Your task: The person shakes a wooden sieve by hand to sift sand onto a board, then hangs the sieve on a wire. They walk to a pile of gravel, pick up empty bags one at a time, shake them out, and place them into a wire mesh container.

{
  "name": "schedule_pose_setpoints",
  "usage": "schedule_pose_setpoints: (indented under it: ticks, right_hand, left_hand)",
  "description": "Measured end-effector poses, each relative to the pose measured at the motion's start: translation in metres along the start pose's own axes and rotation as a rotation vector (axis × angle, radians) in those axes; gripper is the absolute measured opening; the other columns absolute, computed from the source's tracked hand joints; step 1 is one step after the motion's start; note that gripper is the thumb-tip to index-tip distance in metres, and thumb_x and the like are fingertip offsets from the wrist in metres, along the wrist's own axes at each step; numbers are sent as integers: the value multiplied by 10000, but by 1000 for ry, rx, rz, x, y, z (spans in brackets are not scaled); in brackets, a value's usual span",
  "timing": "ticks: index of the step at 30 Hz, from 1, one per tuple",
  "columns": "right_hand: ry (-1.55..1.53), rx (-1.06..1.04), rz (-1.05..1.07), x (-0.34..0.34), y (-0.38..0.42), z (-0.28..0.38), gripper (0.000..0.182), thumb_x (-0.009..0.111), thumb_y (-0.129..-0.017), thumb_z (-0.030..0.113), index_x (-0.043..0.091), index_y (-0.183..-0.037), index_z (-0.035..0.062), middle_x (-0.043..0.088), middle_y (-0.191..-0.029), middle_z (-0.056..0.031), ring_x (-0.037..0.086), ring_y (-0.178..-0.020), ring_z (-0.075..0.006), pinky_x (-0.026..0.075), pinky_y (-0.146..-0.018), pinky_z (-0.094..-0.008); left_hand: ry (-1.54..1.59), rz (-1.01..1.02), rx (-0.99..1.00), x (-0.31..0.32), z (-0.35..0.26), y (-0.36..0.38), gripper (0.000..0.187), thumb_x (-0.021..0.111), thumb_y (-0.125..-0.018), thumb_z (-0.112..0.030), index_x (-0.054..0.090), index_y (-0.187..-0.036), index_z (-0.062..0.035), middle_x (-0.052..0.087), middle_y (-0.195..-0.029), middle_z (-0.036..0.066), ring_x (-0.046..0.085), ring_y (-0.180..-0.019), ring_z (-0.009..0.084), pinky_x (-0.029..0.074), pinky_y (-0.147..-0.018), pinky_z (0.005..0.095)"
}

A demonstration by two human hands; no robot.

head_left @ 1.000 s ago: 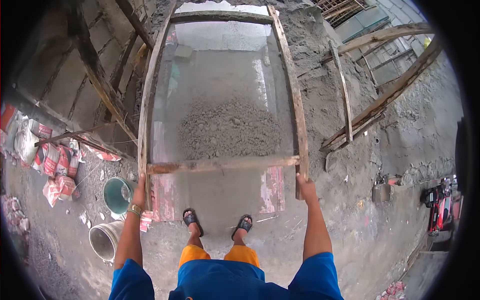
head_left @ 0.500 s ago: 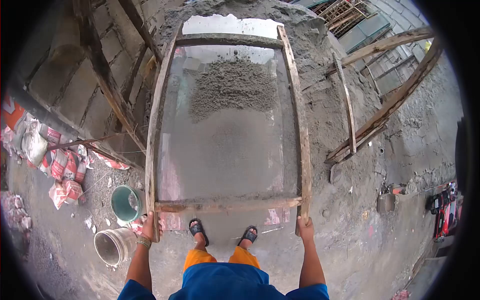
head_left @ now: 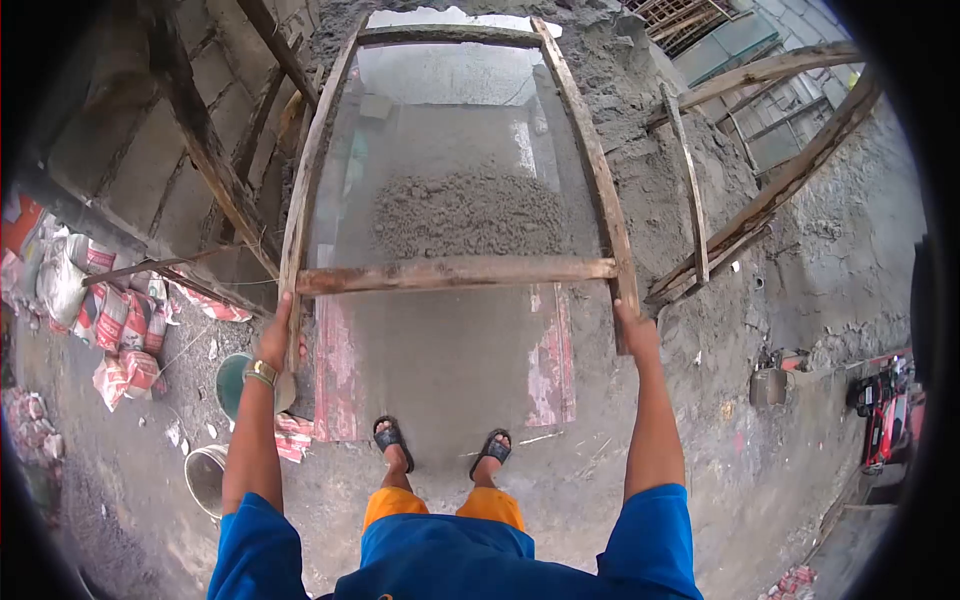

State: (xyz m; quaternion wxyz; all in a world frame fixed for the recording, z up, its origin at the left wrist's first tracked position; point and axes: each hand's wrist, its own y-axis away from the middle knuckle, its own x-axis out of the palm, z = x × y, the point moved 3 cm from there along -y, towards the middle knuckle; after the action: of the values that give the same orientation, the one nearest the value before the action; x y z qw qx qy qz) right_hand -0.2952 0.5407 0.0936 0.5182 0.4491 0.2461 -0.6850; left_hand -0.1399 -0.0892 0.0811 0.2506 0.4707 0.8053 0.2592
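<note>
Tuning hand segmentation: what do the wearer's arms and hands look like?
Left sleeve and right sleeve: short, blue. Left hand and right hand: no gloves. A gold-toned wristband, possibly a watch, sits on the left wrist; none visible on the right.

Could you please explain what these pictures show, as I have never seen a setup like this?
There is no machine here: a person works with bare hands. Every picture comes from one camera worn on that person's head, looking forward and down, so the sandals show below.

The left hand and right hand each grip the near end of one long side of a wooden frame. Across it is what looks like a fine mesh, with coarse grey grains heaped on it. Beneath lies a red-and-white sheet, partly covered in fine grey material. On the left are a green bucket, a pale bucket and piled sacks.
</note>
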Motion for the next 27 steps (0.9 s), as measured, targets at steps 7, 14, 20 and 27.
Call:
schedule_pose_setpoints:
  ticks: [7, 14, 20, 27]
  right_hand:
    - [-6, -36, 127, -116, -19, 93, 861, 524, -740, 701, 626, -977, -120, 619, -945, -335, 605, -975, -439, 456, -832, -450]
    - [-433, 139, 109, 68, 166, -140, 431, 688, -816, 395, 589, -974, 6, 607, -774, -78, 554, -745, -135, 462, -683, -300]
    - [-774, 313, 220, 107, 251, -247, 472, 691, -819, 332, 532, -1094, -17, 598, -934, -39, 539, -820, -119, 458, -722, -290]
    - [-210, 190, 142, 90, 58, -118, 795, 593, -766, 648, 614, -1007, -110, 635, -908, -308, 634, -931, -405, 481, -779, -423]
  left_hand:
    - [-108, 164, 22, -20, -145, 57, 655, 512, -762, -751, 511, -819, -98, 523, -574, 31, 533, -426, 150, 478, -405, 314]
    - [118, 10, -112, -52, 207, 55, 702, 424, -801, -755, 546, -916, -73, 527, -574, 65, 550, -432, 185, 459, -403, 315]
    - [206, -23, 41, -74, 362, 144, 755, 540, -756, -728, 547, -907, 12, 547, -592, 102, 569, -466, 214, 487, -426, 332]
    - [95, 9, -114, -13, 140, 9, 711, 436, -783, -770, 552, -852, -72, 529, -581, 63, 524, -441, 174, 452, -425, 301]
